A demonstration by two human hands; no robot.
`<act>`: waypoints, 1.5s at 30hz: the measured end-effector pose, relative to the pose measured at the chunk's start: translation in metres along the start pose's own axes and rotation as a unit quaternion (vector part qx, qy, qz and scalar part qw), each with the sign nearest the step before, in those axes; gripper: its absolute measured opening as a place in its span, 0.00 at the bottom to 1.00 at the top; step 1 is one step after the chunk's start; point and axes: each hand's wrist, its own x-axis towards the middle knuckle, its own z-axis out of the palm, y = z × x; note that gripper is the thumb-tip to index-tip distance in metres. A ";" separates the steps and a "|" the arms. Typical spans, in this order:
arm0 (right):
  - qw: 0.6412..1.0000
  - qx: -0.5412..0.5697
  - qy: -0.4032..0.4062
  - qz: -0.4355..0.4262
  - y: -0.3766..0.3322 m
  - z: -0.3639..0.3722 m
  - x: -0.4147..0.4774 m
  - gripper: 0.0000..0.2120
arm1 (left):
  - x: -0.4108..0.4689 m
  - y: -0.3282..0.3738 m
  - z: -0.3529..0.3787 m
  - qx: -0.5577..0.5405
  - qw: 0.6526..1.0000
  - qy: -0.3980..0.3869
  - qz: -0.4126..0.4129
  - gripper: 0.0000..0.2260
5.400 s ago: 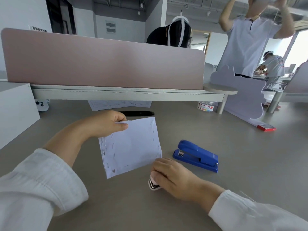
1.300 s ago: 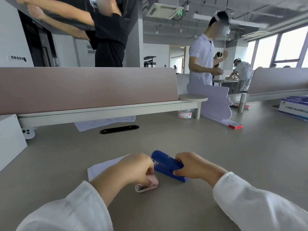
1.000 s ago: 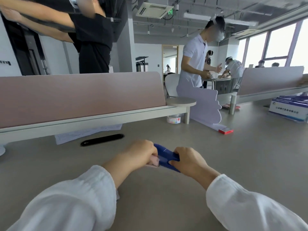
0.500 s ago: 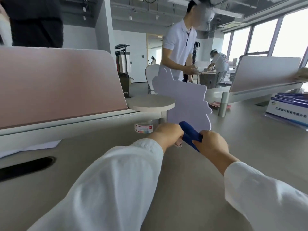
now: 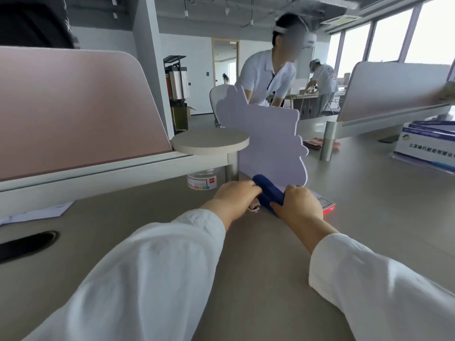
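A blue stapler (image 5: 269, 194) sits between my two hands at the far side of the grey desk (image 5: 258, 262), next to the lilac cloud-shaped divider (image 5: 268, 143). My right hand (image 5: 299, 206) grips the stapler's near end. My left hand (image 5: 234, 196) holds a small pink staple remover (image 5: 254, 207), whose metal tip pokes out below the fingers, and touches the stapler's far end. Both arms wear white sleeves. The stapled paper is out of view.
A red box (image 5: 327, 209) lies right behind my right hand. A clear tub (image 5: 203, 182) stands under the round shelf (image 5: 210, 141). A pink partition (image 5: 73, 112) runs along the left. A black slot (image 5: 27, 244) and papers (image 5: 37, 214) lie left. People stand beyond.
Both hands have carried the stapler and staple remover away from the paper, across the desk towards the lilac divider and red box. The view swung right.
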 end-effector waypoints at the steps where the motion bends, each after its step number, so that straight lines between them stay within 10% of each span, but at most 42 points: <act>1: 1.000 0.008 0.001 -0.002 0.000 -0.003 -0.003 0.19 | -0.003 -0.002 -0.004 0.023 1.000 0.002 0.010 0.17; 8: 0.993 0.094 0.008 -0.074 -0.032 -0.042 -0.075 0.17 | -0.087 -0.016 -0.057 -0.008 0.999 -0.008 -0.034 0.20; 16: 0.912 0.228 -0.239 -0.242 -0.129 -0.067 -0.263 0.14 | -0.343 -0.039 -0.088 -0.199 0.969 -0.047 -0.140 0.01; 25: 0.910 0.124 -0.292 -0.265 -0.230 -0.044 -0.404 0.28 | -0.530 -0.066 -0.089 -0.017 0.931 -0.086 -0.354 0.24; 29: 0.924 0.145 -0.274 -0.224 -0.252 -0.034 -0.420 0.17 | -0.555 -0.065 -0.078 -0.053 0.871 -0.163 -0.460 0.26; 38: 0.948 0.163 -0.223 -0.156 -0.255 -0.020 -0.404 0.17 | -0.557 -0.060 -0.067 -0.293 0.848 0.145 -0.416 0.22; 45: 0.920 0.357 -0.150 -0.059 -0.171 -0.083 -0.387 0.06 | -0.485 -0.005 -0.089 -0.472 0.765 0.238 -0.367 0.29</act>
